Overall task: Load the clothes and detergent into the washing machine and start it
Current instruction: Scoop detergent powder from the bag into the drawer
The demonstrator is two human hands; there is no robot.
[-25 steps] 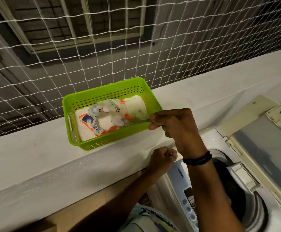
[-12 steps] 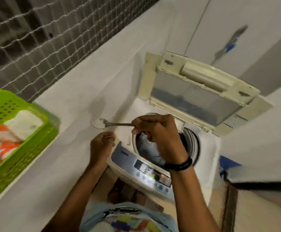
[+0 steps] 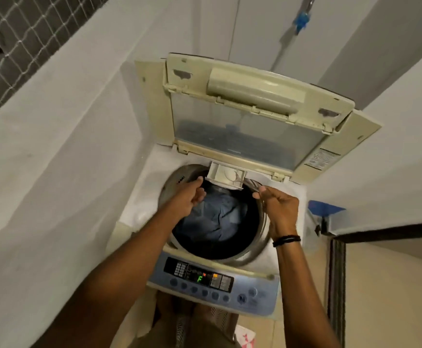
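Detergent drawer [image 3: 226, 177] juts open at the washing machine's [image 3: 154, 197] back rim, above blue clothes [image 3: 217, 217] in the drum; left hand [image 3: 189, 197] steadies it, fingers curled, right hand [image 3: 279, 205] pinches a spoon [image 3: 251, 184]; tip slowly, keeping powder inside

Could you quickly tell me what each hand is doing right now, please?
Left hand: loosely curled, touching the detergent drawer, holding nothing visible.
Right hand: closed on the spoon.
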